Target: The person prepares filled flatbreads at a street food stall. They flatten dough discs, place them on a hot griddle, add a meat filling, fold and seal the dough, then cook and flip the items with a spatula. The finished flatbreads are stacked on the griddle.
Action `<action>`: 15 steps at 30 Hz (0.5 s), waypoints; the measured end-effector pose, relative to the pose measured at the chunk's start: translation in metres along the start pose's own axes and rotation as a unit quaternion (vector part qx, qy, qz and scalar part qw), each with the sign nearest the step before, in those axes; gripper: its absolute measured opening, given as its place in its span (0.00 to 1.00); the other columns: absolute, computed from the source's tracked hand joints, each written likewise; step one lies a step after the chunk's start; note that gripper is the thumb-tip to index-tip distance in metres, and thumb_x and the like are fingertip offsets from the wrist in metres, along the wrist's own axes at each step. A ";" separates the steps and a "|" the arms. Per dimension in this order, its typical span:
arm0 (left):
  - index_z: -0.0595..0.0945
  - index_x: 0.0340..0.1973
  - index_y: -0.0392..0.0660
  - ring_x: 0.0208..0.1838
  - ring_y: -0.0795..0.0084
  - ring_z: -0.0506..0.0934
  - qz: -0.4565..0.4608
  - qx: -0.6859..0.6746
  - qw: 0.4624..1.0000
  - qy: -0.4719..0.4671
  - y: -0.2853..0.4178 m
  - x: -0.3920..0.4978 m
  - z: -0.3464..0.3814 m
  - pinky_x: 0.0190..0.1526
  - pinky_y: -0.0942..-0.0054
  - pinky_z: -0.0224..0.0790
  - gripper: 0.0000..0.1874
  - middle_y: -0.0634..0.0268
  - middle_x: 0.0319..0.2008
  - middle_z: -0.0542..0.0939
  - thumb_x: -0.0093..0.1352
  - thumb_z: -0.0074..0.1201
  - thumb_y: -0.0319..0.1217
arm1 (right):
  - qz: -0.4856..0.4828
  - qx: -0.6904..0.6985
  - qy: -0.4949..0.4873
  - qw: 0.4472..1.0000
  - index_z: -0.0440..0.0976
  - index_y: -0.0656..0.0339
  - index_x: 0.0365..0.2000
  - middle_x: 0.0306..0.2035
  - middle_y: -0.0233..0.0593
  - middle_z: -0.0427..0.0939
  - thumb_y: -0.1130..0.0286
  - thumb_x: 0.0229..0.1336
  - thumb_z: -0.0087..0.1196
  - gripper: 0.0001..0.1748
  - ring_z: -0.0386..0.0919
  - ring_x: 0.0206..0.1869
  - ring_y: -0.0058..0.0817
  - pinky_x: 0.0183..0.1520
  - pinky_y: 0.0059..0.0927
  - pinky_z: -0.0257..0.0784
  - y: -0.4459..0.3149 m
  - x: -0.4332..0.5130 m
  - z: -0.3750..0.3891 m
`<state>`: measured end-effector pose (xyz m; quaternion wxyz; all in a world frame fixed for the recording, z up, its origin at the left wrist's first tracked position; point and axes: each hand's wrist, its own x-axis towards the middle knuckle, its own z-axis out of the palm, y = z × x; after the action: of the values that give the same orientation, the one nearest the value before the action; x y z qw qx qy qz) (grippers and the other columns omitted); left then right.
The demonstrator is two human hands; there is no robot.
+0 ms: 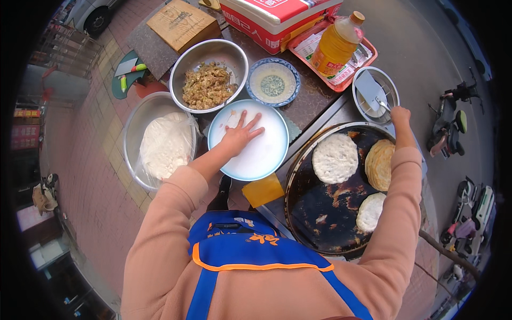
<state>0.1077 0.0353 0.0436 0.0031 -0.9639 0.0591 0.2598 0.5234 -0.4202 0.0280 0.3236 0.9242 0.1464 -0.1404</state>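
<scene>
My left hand (240,138) lies with spread fingers on a white plate with a pale blue rim (260,164), holding nothing. In my right hand (400,115) is the handle of a metal spatula (369,91), its blade over a round metal container (394,86). Below my right forearm is a large dark griddle (316,208). It bears a pale flatbread (335,158), a browned flatbread (378,166) partly behind my sleeve, and a smaller pale round (370,212). Left of the plate, a metal bowl (133,140) holds dough (164,138) under clear plastic film.
Behind the plate stand a metal bowl (236,52) of chopped filling (209,88) and a blue-rimmed dish (274,82). An oil bottle (336,46) stands on a red tray (342,86). Further off are a red-and-white box (256,30), a wooden box (182,24) and knives (130,67).
</scene>
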 end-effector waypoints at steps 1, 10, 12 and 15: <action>0.64 0.70 0.70 0.79 0.37 0.45 0.001 -0.008 1.000 0.003 -0.001 0.000 0.003 0.47 0.34 0.81 0.44 0.67 0.81 0.38 0.62 0.55 0.17 | 0.004 -0.002 0.004 1.000 0.85 0.53 0.42 0.47 0.39 0.85 0.68 0.63 0.49 0.15 0.85 0.50 0.38 0.49 0.41 0.79 0.000 0.000 0.000; 0.73 0.59 0.52 0.74 0.46 0.58 0.037 -0.093 0.985 0.143 -0.010 -0.021 0.033 0.53 0.34 0.73 0.24 0.57 0.70 0.60 0.66 0.51 0.23 | -0.059 0.195 0.169 0.964 0.79 0.62 0.40 0.43 0.49 0.82 0.61 0.65 0.55 0.14 0.82 0.46 0.50 0.47 0.50 0.76 -0.073 -0.092 -0.074; 0.74 0.52 0.46 0.64 0.50 0.70 0.068 -0.165 0.956 0.234 -0.022 -0.053 0.046 0.54 0.51 0.75 0.19 0.53 0.61 0.69 0.65 0.51 0.23 | -0.130 0.291 0.260 0.912 0.79 0.62 0.41 0.42 0.49 0.81 0.64 0.66 0.55 0.12 0.82 0.42 0.48 0.44 0.47 0.75 -0.126 -0.147 -0.106; 0.78 0.43 0.41 0.50 0.53 0.79 0.060 -0.226 0.887 0.397 -0.049 -0.135 0.079 0.48 0.60 0.75 0.12 0.53 0.47 0.77 0.63 0.53 0.22 | -0.249 0.456 0.291 0.804 0.78 0.63 0.42 0.37 0.45 0.79 0.72 0.65 0.56 0.08 0.81 0.35 0.42 0.39 0.37 0.76 -0.229 -0.249 -0.156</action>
<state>-0.0423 0.1016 0.0414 -0.2541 -0.9557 0.0524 -0.1389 0.2383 -0.1940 0.1063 -0.2386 0.8945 0.3781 0.0086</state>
